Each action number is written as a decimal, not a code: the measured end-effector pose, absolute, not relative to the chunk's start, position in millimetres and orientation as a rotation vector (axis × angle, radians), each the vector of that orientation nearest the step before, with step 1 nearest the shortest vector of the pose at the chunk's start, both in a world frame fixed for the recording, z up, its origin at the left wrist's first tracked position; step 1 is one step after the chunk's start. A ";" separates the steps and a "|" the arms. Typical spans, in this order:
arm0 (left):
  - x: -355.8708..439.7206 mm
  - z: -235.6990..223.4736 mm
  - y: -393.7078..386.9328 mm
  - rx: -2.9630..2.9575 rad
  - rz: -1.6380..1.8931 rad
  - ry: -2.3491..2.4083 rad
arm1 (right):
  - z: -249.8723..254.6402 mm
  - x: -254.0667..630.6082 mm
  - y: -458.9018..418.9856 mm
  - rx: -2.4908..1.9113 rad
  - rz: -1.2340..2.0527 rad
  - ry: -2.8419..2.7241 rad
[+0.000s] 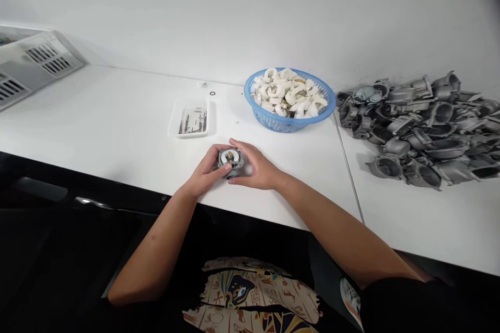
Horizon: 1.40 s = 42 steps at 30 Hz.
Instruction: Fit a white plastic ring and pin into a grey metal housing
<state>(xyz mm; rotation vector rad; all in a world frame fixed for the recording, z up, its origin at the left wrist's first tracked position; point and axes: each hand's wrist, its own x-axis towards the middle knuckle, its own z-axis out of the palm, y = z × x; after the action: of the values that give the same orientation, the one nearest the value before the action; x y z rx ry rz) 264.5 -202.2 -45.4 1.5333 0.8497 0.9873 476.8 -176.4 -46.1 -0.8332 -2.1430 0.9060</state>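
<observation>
A small grey metal housing (230, 160) with a white curved piece and a brass part on top rests on the white table near its front edge. My left hand (205, 171) wraps its fingers round the housing's left side, thumb on the white piece. My right hand (255, 166) closes round the right side, fingers curled over the far edge. Both hands grip the same part.
A blue basket (289, 119) of white curved pieces stands behind the hands. A heap of grey metal housings (417, 130) lies at the right. A clear tray (191, 120) of small metal pins sits at the back left, a grey vented box (31, 65) far left.
</observation>
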 end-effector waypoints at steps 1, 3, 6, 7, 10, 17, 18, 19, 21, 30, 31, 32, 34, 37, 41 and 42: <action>264.8 -44.9 -202.5 1.552 0.977 0.840 | -46.0 476.1 -176.5 -0.825 0.911 -2.139; 265.7 -44.8 -202.7 1.580 0.973 0.840 | -44.0 475.6 -176.5 -0.824 0.936 -2.126; 267.0 -47.2 -202.2 1.614 1.008 0.915 | -38.6 476.9 -176.1 -0.835 1.002 -2.099; 267.2 -48.4 -201.7 1.624 1.027 0.938 | -36.7 477.6 -176.0 -0.837 1.030 -2.091; 266.8 -51.4 -199.6 1.658 1.076 0.938 | -32.9 479.4 -176.4 -0.854 1.088 -2.078; 267.6 -48.8 -199.3 1.756 1.109 0.858 | -30.0 479.1 -178.5 -0.867 1.022 -2.100; 267.9 -48.4 -199.8 1.758 1.116 0.871 | -29.8 478.9 -178.5 -0.862 1.012 -2.105; 268.1 -48.2 -200.3 1.761 1.121 0.885 | -29.7 478.8 -178.5 -0.859 1.000 -2.108; 268.4 -48.3 -200.9 1.766 1.122 0.899 | -30.0 478.7 -178.2 -0.862 0.981 -2.113; 269.0 -49.1 -202.0 1.749 1.024 1.021 | -24.1 479.1 -177.3 -0.965 0.903 -2.192; 268.9 -49.9 -201.9 1.727 1.002 1.044 | -22.7 479.0 -177.2 -0.996 0.880 -2.208; 268.8 -50.9 -201.6 1.701 0.987 1.063 | -21.2 479.1 -177.2 -1.029 0.857 -2.220; 268.5 -53.4 -200.4 1.669 0.983 1.087 | -18.3 479.9 -177.3 -1.080 0.843 -2.231; 268.3 -56.1 -198.4 1.704 0.996 1.110 | -13.7 483.1 -176.9 -1.117 0.882 -2.241; 268.8 -54.6 -198.0 1.763 0.973 1.150 | -6.3 492.5 -176.2 -1.207 0.897 -2.265; 269.1 -53.2 -198.6 1.776 0.963 1.157 | -4.3 496.1 -176.6 -1.235 0.902 -2.264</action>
<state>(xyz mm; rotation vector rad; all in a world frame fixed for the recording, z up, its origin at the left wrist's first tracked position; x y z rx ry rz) 269.1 -198.6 -53.2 1.7758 1.1573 0.9628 496.1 -176.6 -4.3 -1.2355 -2.2639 0.9023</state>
